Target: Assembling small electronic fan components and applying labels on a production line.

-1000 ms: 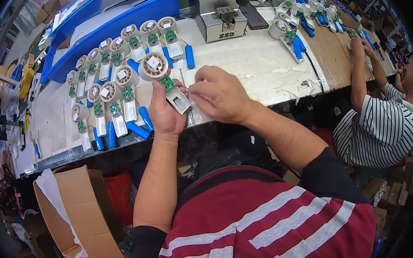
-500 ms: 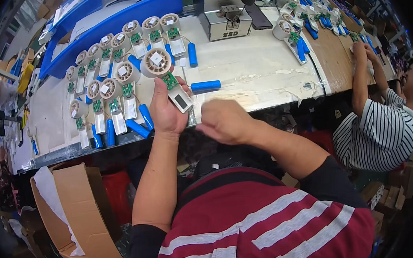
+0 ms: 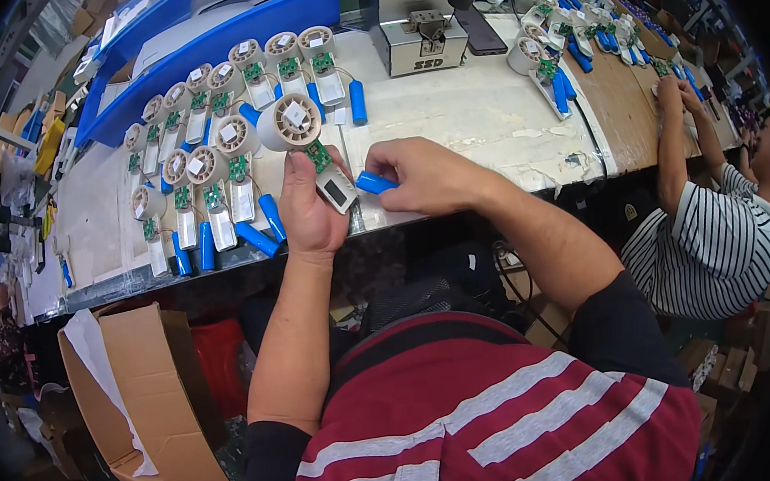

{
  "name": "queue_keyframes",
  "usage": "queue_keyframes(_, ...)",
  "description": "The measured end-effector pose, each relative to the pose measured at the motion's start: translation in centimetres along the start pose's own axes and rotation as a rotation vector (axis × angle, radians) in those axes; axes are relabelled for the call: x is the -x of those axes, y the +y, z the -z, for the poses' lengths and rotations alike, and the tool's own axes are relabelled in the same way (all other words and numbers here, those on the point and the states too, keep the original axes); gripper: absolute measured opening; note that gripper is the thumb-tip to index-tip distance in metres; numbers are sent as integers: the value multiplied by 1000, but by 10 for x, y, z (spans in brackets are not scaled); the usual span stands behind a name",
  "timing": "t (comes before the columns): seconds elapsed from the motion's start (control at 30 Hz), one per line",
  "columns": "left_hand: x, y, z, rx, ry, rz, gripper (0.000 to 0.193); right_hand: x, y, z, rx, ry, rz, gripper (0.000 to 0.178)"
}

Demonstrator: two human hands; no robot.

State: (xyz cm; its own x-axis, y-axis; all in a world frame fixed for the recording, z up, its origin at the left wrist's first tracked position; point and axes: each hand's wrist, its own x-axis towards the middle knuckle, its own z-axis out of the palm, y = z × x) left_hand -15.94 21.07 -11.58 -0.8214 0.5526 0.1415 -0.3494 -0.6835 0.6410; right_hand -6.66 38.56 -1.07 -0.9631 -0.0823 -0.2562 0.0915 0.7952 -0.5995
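Observation:
My left hand [image 3: 311, 212] is closed around the handle of a handheld fan body [image 3: 337, 190] near the table's front edge. Its round cream head with spokes and a white square in the middle points away from me. A green circuit board [image 3: 316, 154] sits at the neck, and a dark rectangular patch shows on the white handle. Just right of the handle, my right hand [image 3: 434, 177] pinches a blue cylindrical battery [image 3: 374, 183]. Its fingers cover the battery's right end. Any wire between battery and fan is too small to make out.
Similar fan bodies [image 3: 234, 136] with blue batteries stand in rows to the left. Behind them is a blue bin [image 3: 230, 36]. A metal machine [image 3: 425, 45] and a phone [image 3: 479, 32] are at the back. At right a co-worker in a striped shirt [image 3: 711, 249] works. A cardboard box [image 3: 156, 398] stands below left.
My right hand has moved up and taken hold of the blue battery, which lay on the table. The battery is now tilted and closer to the handle. My left hand stays nearly still.

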Motion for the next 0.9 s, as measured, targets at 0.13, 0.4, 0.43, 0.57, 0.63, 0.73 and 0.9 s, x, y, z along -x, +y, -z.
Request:
queue_keyframes(0.13, 0, -1, -2, -8, -51, -38, 45, 11, -6, -16, -119, 147, 89, 41)
queue_keyframes(0.4, 2, 0, -5, 36, 41, -10, 38, 0, -4, -37, 37, 297, 322, 41)
queue_keyframes(0.43, 1, 0, -3, 5, 31, -20, 41, -1, -8, -37, 63, 265, 288, 41)
queue_keyframes(0.57, 2, 1, -13, 8, 62, -10, 40, -5, -13, -49, 11, 334, 252, 41)
queue_keyframes(0.63, 1, 2, -19, 40, 104, 8, 36, -6, -14, -56, -67, 435, 251, 41)
queue_keyframes(0.73, 0, 1, -2, 90, 3, 17, 44, -5, -22, -55, -143, 442, 197, 41)
queue_keyframes(0.9, 1, 0, 5, 92, -36, 23, 52, -8, -25, -57, -178, 466, 144, 40)
